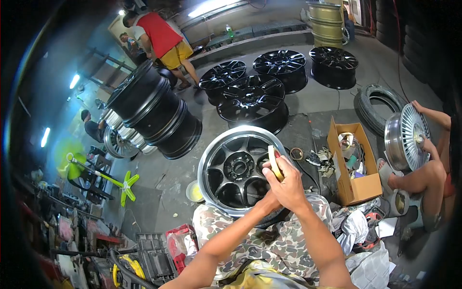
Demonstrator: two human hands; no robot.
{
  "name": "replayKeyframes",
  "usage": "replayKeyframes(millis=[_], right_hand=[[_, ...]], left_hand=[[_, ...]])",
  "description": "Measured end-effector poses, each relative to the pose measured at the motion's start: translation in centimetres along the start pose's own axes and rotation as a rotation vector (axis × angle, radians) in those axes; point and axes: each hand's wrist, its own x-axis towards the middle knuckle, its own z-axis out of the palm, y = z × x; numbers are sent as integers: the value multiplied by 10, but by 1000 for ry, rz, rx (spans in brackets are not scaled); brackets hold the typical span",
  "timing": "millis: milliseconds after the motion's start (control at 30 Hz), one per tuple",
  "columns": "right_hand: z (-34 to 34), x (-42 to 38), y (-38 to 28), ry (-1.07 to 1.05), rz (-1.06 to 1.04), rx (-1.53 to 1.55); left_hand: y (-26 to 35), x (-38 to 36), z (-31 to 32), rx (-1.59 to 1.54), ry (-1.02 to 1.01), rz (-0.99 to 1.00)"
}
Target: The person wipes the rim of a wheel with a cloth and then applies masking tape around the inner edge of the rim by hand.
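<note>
A wheel rim point(239, 167) with dark spokes and a bright silver lip rests tilted against my knees, its face toward me. My right hand point(285, 177) is closed around a yellow roll of tape point(275, 163), held over the right side of the rim. Something red shows at the roll's inner side. My left hand point(273, 198) crosses under my right wrist at the rim's lower right; its fingers are hidden behind my right hand.
Several black rims point(251, 98) lie ahead, with stacked rims point(156, 113) at left. A cardboard box point(353, 164) of odds and ends stands right. Beyond it a co-worker's hands hold a silver multi-spoke rim point(408, 136). A small bowl point(194, 191) and a green fan point(126, 188) are left.
</note>
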Motion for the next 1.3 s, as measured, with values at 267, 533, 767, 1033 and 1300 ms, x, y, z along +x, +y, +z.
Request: replayKeyframes(millis=[267, 533, 767, 1033, 1300], right_hand=[[-5, 0, 23, 231, -150, -41], [-16, 3, 10, 209, -120, -9], [-1, -2, 25, -74, -169, -83], [-12, -23, 20, 15, -230, -278], [-205, -185, 128, 346, 287, -1042]], left_hand=[[-22, 10, -10, -92, -175, -74], [51, 7, -51, 100, -61, -315], [75, 12, -85, -868, 124, -365], [77, -3, -89, -1080, 235, -404], [116, -23, -178, -1446, 634, -106]])
